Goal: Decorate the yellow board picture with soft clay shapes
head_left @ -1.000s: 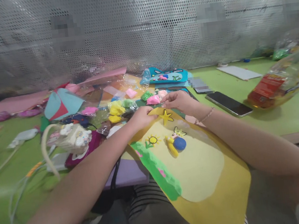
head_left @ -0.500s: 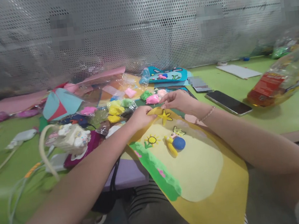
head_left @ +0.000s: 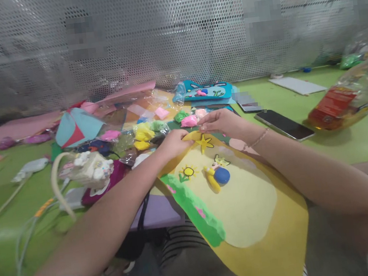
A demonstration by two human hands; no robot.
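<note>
A yellow paper sheet [head_left: 282, 242] hangs tilted toward me over the table's edge, its far end between my hands. My left hand [head_left: 177, 142] pinches the sheet's far left edge. At the far right edge, the closed fingertips of my right hand [head_left: 218, 123] grip the paper beside a yellow star [head_left: 203, 143] outlined in black. On the sheet's pale yellow panel [head_left: 248, 210] are a small sun-like flower [head_left: 188, 171] and a yellow clay figure with a blue round part [head_left: 222, 175]. A green clay strip [head_left: 199, 213] with pink bits runs along the left side.
Bags of coloured clay [head_left: 143, 133] lie beyond my left hand, near a blue decorated case [head_left: 207, 92]. A phone [head_left: 284, 124] and a drink bottle [head_left: 333, 105] are at right. At left are a decorated box [head_left: 91, 168], a charger [head_left: 30, 169] and cables.
The view has shifted slightly, so the scene sits a little to the right. Both hands keep their places on the yellow sheet, with only slight finger movement in the right hand.
</note>
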